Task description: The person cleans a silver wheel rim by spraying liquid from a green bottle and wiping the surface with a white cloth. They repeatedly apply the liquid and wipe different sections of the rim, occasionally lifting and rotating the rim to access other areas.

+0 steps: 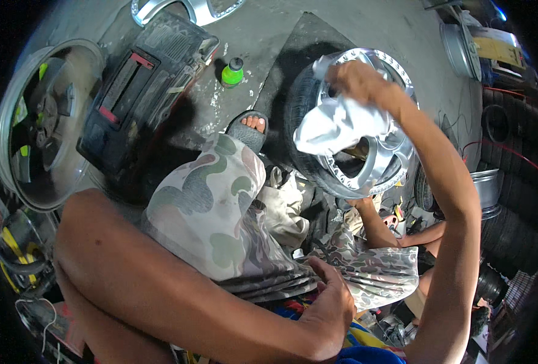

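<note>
My right hand [357, 82] is raised over a shiny silver wheel rim [396, 151] mounted in a black tyre [302, 133], and it grips a white cloth [336, 124] that hangs down across the rim's face. My left hand [333, 300] rests on my lap against my camouflage shorts [220, 212], fingers curled, holding nothing that I can see. My left forearm crosses the lower part of the view. My foot in a grey sandal [249, 128] sits on the concrete floor beside the tyre.
A black case [141, 85] lies at the upper left with a green bottle [232, 71] beside it. A bare silver rim [38, 121] lies at far left. Stacked tyres [518, 182] and more rims fill the right side. A dark mat [308, 42] lies under the tyre.
</note>
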Tool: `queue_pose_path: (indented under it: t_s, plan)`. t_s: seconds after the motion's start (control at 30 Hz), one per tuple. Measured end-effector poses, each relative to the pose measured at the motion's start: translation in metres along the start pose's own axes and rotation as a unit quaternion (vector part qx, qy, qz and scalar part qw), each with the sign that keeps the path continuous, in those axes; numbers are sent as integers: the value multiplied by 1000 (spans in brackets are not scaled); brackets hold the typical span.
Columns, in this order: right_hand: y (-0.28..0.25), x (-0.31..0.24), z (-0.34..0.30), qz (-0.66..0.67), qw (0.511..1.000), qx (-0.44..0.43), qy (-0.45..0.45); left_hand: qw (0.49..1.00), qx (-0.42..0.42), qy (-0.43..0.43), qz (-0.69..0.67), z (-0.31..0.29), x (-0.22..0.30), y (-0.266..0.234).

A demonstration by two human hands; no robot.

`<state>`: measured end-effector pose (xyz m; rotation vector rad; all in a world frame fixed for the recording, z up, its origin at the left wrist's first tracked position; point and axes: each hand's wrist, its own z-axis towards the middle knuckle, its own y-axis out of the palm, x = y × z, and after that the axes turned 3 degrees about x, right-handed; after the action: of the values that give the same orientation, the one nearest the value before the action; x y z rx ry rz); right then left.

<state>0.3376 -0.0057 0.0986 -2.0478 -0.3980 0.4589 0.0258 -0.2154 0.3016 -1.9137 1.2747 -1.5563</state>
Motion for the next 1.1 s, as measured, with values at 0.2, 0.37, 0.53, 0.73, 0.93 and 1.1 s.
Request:
queue_pose_path:
  t_s: [0.2, 0.37, 0.53, 0.73, 0.93, 1.1]
  plan:
    - [57, -112, -114, 82, 989, -6, -122, 1000, 5, 28, -13, -16, 0, -5]
    - [18, -67, -48, -72, 995, -62, -38, 997, -1, 81, -15, -19, -10, -5]
    - [-2, 106, -15, -9, 985, 93, 144, 999, -39, 5, 3, 5, 6, 1]
    - [-20, 105, -1, -1, 985, 46, 167, 996, -85, 31, 22, 4, 0, -8]
    - [-18, 8, 6, -5, 998, -27, 49, 997, -65, 13, -26, 4, -2, -5]
    - [-30, 111, -13, -12, 983, 38, 179, 998, -63, 22, -1, 0, 0, -2]
